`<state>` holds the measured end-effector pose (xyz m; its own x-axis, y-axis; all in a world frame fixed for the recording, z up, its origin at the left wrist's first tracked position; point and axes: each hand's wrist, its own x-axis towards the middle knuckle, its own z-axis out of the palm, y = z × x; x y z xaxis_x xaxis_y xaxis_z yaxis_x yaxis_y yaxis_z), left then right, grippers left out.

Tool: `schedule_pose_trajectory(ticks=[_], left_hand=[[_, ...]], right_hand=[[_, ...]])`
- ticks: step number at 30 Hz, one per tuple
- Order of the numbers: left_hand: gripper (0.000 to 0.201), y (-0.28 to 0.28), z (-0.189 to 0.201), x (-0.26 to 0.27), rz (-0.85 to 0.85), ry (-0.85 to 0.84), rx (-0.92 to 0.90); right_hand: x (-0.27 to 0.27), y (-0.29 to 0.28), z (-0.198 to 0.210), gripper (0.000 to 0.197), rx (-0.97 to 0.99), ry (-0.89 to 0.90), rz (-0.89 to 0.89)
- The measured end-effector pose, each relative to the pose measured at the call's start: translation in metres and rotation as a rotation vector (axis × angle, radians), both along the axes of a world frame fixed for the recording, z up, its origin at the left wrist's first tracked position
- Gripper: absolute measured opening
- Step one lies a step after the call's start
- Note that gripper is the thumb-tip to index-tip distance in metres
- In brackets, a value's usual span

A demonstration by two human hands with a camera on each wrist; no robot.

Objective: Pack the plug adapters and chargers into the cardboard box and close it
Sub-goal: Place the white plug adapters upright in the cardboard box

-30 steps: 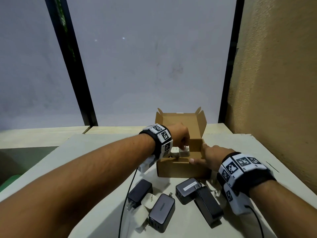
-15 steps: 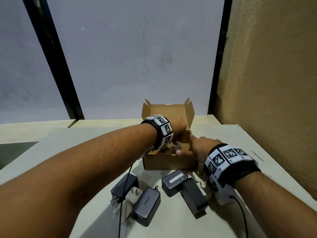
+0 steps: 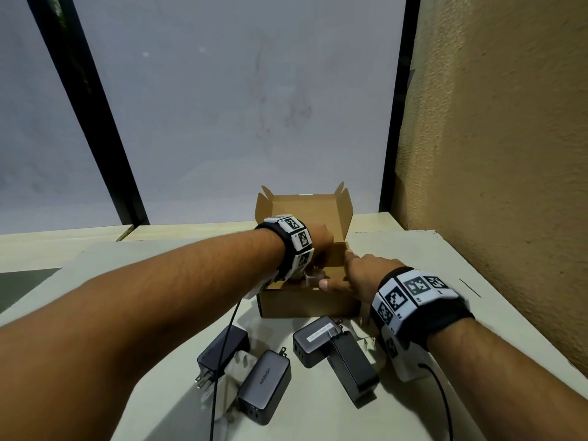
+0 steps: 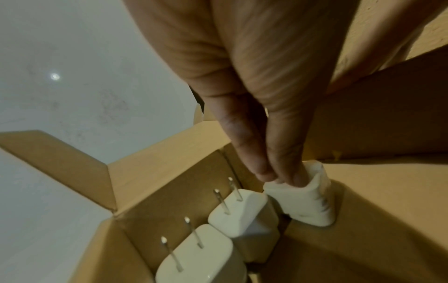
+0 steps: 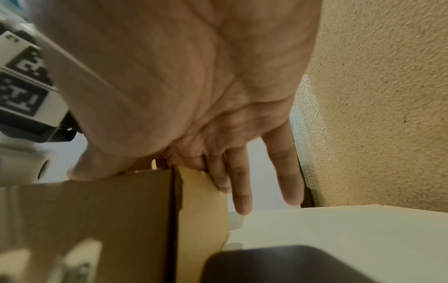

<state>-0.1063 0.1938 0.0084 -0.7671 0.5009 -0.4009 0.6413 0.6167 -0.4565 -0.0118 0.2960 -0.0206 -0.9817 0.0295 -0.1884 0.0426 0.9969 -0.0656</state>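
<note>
The open cardboard box (image 3: 305,302) stands mid-table with its lid (image 3: 305,208) up at the back. My left hand (image 3: 318,249) reaches down into it. In the left wrist view its fingertips (image 4: 278,176) pinch the top of a white plug adapter (image 4: 310,204), which stands on the box floor. Two more white adapters (image 4: 242,212) (image 4: 201,254) stand prongs-up beside it. My right hand (image 3: 346,275) rests on the box's front right corner, thumb along the front rim and fingers (image 5: 242,191) straight down the side wall.
Several dark chargers (image 3: 265,386) (image 3: 315,340) (image 3: 353,367) (image 3: 222,348) lie on the pale table (image 3: 445,281) in front of the box, with white adapters (image 3: 366,343) among them. A black cable (image 3: 222,370) crosses the left ones. A textured wall (image 3: 493,154) rises close on the right.
My left hand has gone lower into the box with the white adapter. The right hand has stayed on the box's front right corner.
</note>
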Motion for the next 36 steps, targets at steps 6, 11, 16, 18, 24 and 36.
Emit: schedule_pose_trajectory(ticks=[6, 11, 16, 18, 24, 36], left_hand=[[0.041, -0.005, -0.002, 0.003, 0.078, -0.015, 0.172], [0.038, -0.008, 0.003, 0.001, -0.032, -0.120, 0.301], [0.025, -0.005, -0.005, -0.001, -0.045, -0.136, 0.242], [0.025, -0.004, -0.005, -0.003, 0.008, -0.128, 0.297], [0.029, -0.004, -0.003, -0.006, 0.036, -0.143, 0.265], [0.036, -0.013, -0.006, -0.008, -0.058, -0.100, 0.181]], right_hand=[[-0.002, 0.000, -0.001, 0.091, -0.008, -0.012, -0.014], [0.001, 0.001, -0.001, 0.087, -0.020, 0.002, -0.003], [0.002, 0.000, 0.000, 0.088, -0.021, 0.014, -0.004], [0.002, 0.000, -0.001, 0.088, -0.019, 0.023, 0.001], [0.000, 0.001, -0.003, 0.089, -0.012, 0.023, -0.003], [-0.001, 0.001, -0.004, 0.088, -0.032, -0.005, -0.017]])
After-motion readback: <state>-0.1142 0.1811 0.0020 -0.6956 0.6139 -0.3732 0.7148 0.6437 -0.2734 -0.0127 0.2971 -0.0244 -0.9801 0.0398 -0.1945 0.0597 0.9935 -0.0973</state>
